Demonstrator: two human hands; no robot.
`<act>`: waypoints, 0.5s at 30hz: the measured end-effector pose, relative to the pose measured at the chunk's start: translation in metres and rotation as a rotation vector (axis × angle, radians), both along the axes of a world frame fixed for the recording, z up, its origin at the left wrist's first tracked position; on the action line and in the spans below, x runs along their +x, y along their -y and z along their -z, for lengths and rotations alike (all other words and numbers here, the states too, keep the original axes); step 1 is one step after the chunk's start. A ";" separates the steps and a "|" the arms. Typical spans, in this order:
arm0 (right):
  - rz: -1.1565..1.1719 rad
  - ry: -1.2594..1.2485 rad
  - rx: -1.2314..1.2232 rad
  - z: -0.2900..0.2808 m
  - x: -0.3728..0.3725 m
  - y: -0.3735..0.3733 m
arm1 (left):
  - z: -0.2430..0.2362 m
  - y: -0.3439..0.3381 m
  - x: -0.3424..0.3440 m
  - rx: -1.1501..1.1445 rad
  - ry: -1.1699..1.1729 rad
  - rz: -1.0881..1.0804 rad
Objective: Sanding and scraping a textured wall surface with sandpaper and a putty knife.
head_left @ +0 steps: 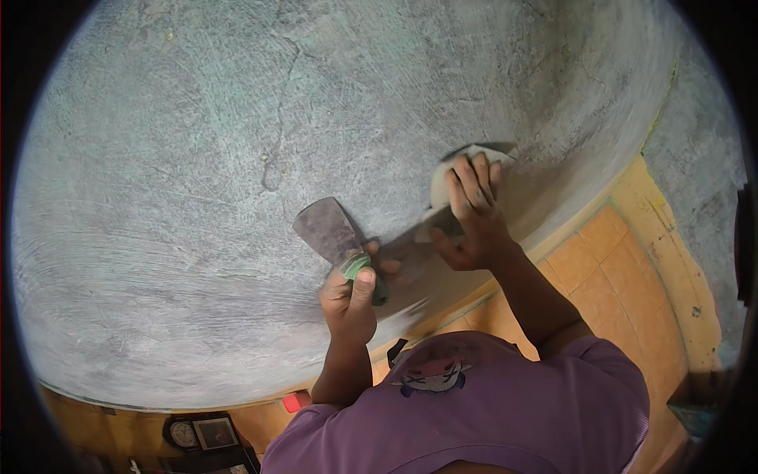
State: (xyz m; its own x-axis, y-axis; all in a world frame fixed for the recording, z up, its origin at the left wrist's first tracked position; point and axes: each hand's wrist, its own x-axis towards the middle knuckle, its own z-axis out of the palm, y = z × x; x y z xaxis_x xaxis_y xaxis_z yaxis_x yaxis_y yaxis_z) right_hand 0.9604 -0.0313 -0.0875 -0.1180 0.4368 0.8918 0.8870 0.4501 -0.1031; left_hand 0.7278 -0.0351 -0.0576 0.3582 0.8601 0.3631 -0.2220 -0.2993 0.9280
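My left hand (350, 308) is closed around the green handle of a putty knife (327, 229). Its broad, stained metal blade points up and to the left, close in front of the wall. To the right, my right hand (476, 207) presses a folded sheet of sandpaper (439, 188) against the wall, fingers spread over its pale backing. A dark side of the sheet shows along its upper edge and near my thumb. The grey-green wall (197, 158) is rough, with scratch marks and a long crack above the blade.
Orange floor tiles (624, 261) and a yellow band (671, 237) run along the wall's base at right. A small red object (292, 403) lies lower left, near a round clock (182, 434) and a framed picture (215, 434). A greenish container (695, 415) stands lower right.
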 end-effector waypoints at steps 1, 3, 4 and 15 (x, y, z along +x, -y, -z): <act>0.010 -0.022 0.052 0.007 0.007 -0.002 | 0.000 -0.001 0.001 0.019 -0.018 0.001; 0.029 -0.116 0.139 0.000 0.010 -0.003 | 0.000 0.001 0.002 0.009 -0.007 -0.005; 0.029 -0.117 0.134 -0.008 0.012 -0.006 | -0.001 0.002 0.002 0.003 0.005 -0.012; 0.037 -0.084 0.123 0.000 0.008 0.000 | 0.000 -0.002 -0.001 0.018 -0.011 0.020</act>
State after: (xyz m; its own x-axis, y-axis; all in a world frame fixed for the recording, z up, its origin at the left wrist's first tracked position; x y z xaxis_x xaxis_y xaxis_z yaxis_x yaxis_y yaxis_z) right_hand 0.9679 -0.0316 -0.0874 -0.0263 0.3262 0.9449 0.8936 0.4314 -0.1241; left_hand 0.7270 -0.0333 -0.0579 0.3795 0.8461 0.3742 -0.2177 -0.3114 0.9250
